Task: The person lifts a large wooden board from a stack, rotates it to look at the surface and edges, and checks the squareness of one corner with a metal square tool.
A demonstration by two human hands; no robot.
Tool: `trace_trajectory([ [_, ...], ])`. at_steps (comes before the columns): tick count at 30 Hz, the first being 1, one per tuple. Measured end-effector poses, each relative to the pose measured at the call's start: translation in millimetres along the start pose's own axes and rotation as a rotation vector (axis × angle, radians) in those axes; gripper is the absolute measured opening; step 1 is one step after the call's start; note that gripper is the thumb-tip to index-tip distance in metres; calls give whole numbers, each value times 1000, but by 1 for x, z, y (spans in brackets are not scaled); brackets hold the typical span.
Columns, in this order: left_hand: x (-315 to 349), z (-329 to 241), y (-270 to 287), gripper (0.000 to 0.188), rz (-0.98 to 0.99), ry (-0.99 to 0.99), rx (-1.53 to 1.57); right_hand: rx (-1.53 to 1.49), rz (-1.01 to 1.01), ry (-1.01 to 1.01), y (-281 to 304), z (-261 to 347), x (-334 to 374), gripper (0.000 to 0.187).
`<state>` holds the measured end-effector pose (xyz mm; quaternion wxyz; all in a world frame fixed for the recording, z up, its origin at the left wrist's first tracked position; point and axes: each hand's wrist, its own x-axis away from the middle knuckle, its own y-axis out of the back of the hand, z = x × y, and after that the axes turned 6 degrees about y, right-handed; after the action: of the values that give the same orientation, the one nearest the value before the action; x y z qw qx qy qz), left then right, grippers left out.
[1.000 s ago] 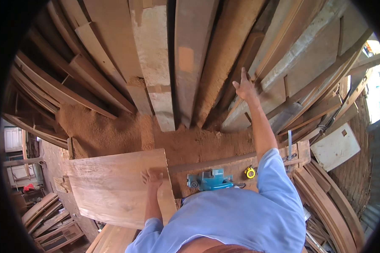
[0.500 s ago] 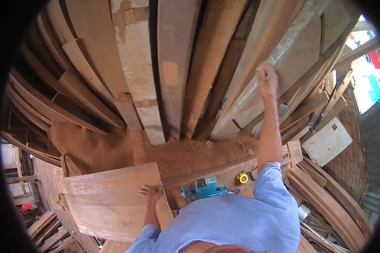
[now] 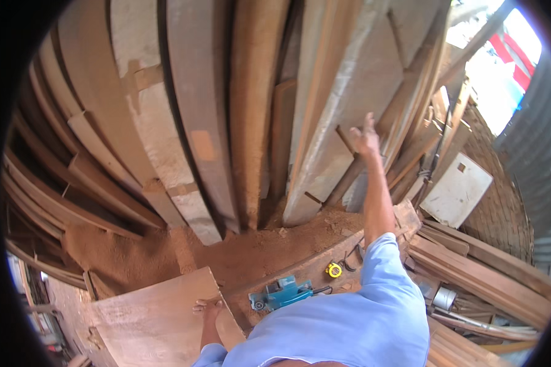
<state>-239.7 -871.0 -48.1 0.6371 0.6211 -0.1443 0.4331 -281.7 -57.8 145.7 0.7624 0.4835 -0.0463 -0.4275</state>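
My left hand (image 3: 208, 307) rests on a wide, flat wooden board (image 3: 147, 315), close to its right edge, with the fingers spread. Stretched out to the front right, my right hand (image 3: 366, 140) is empty, its fingers apart. It is nearest to a broad greyish plank (image 3: 343, 104) among those leaning upright; whether it touches the wood I cannot tell. To the right of the board, a teal power planer (image 3: 280, 293) lies on the bench (image 3: 309, 263). Just beyond it is a yellow tape measure (image 3: 333, 270).
Tall planks (image 3: 199, 116) lean in a row across the front. Sawdust (image 3: 116, 257) is heaped at their feet. A white panel (image 3: 457, 190) stands at the right, above stacked timber (image 3: 471, 269) and a metal can (image 3: 444, 298).
The view has swung to the right and up. My right hand has come down and its fingers have spread wider. My left hand stays on the board.
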Motion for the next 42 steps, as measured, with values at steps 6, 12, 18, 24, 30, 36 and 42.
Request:
trace_trajectory([
  [6,-6,1,14,86,120,-155,-85,-39,560,86,-62,35,126,26],
  [12,-2,-3,-3,96,-18,-113,-238,-27,1039,385,-104,100,335,51],
  [18,60,-27,9,110,-121,74,120,-66,1218,360,-93,136,408,50],
  [24,84,31,-22,94,-472,-335,265,15,1204,391,-98,176,422,50],
  [30,87,147,-84,81,-532,-32,395,-33,1167,526,-120,245,446,49],
  [36,115,287,-114,95,-330,645,634,-53,1274,534,-126,299,489,51],
  [42,124,326,-142,109,-169,810,1323,15,1387,516,-130,313,508,54],
])
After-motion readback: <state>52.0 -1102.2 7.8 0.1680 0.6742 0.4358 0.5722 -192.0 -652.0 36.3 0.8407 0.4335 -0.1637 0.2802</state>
